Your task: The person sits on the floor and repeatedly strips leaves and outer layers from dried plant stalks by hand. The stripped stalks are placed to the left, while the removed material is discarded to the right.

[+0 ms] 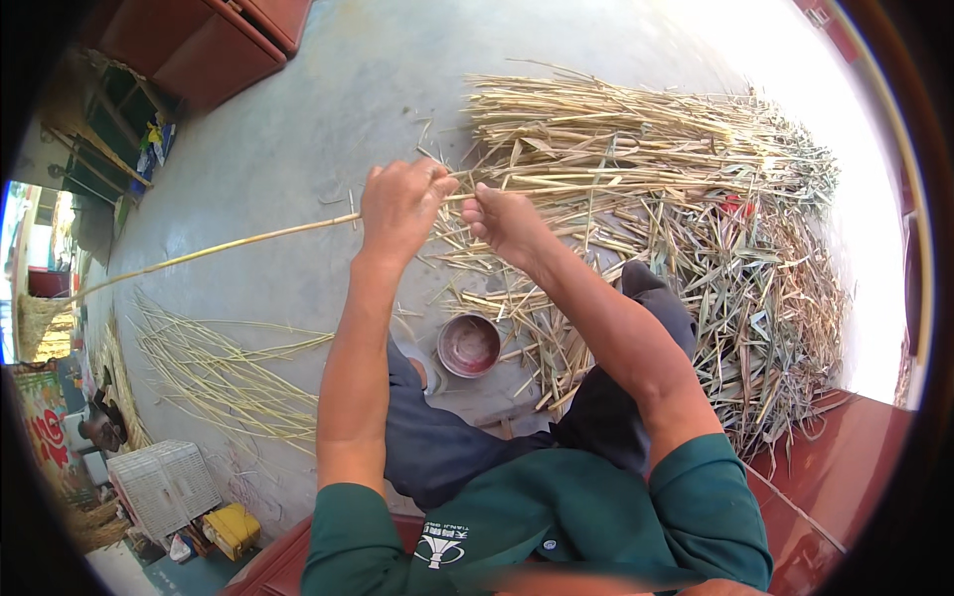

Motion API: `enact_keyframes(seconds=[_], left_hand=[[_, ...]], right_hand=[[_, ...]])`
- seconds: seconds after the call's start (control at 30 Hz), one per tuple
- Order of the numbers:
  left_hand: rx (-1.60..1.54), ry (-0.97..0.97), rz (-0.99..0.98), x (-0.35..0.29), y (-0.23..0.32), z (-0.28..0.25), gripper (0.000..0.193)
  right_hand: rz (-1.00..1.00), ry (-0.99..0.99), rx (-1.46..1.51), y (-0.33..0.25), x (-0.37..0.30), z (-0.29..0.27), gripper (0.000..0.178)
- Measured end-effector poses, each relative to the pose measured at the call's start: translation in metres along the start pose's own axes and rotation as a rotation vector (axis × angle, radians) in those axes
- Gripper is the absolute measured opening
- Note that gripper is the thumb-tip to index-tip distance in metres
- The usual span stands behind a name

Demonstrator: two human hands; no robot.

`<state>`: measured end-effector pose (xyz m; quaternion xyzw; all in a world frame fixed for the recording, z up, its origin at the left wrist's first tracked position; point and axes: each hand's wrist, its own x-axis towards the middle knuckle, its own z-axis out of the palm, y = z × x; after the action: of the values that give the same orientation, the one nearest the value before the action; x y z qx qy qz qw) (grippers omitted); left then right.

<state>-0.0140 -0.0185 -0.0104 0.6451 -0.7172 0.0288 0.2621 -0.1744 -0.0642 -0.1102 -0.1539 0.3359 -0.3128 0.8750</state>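
A long, thin reed stalk (248, 239) runs across in front of me, with its thin end far out to the left. My left hand (402, 204) is closed around it, knuckles up. Close beside it, my right hand (500, 224) pinches the same stalk between thumb and fingers. Past my right hand the stalk runs over a thick bundle of dry reeds (596, 129), where I cannot tell it well from the others. Peeled leaves and broken bits (755, 308) lie heaped at the right, below the bundle.
A metal bowl (469, 346) stands on the grey floor between my legs. Thin yellow-green stalks (224, 382) lie spread at the left. Further left are a white wire basket (169, 485) and a yellow box (234, 528). A dark red cabinet (199, 50) stands at the far left.
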Motion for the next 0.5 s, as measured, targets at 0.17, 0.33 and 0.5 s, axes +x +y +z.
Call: enact_keyframes(seconds=[0.17,0.33,0.5], left_hand=[[0.259,-0.185,0.096,0.002,-0.001,-0.011,0.015],[0.248,-0.226,-0.218,-0.006,-0.027,-0.105,0.014],[0.152,-0.195,-0.059,-0.013,-0.022,-0.093,0.017]], right_hand=[[-0.059,0.131,0.059,-0.002,0.004,-0.013,0.021],[-0.15,0.372,0.195,-0.023,0.014,-0.043,0.022],[-0.124,0.373,0.137,-0.012,0.011,-0.038,0.027]])
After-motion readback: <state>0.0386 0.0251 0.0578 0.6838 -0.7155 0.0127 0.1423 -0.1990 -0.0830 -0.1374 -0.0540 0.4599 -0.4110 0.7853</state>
